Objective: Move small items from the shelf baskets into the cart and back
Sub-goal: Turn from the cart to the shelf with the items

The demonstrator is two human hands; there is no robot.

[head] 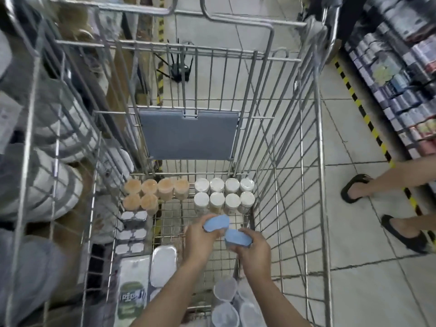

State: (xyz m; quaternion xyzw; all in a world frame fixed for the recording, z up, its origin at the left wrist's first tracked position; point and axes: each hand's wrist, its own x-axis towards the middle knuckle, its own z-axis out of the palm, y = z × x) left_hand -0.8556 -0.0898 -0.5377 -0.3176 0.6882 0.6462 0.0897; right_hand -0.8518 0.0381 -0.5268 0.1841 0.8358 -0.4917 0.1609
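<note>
Both forearms reach down from the bottom edge into the wire shopping cart (pixel 320 142), past a cluster of clear lidded tubs (pixel 225 300) low in the basket. Each hand has a small blue container — the left hand (pixel 200 239) curls its fingers round the blue container (pixel 217 223) that sits higher, the right hand (pixel 253 250) grips the lower blue container (pixel 237 238) from the side, and the two containers almost touch above the cart floor. Beyond them stand white-lidded jars (pixel 224 194) in two rows against the far end, with orange-lidded jars (pixel 153 191) just to their left. Grey-lidded boxes (pixel 132 230) line the left wall, beside flat white packs (pixel 162 265). A grey flap (pixel 188 135) hangs on the cart's far panel. Sandalled feet (pixel 382 208) stand on the tiled floor (pixel 354 232) at right — near shelves of rolled goods (pixel 405 79).
</note>
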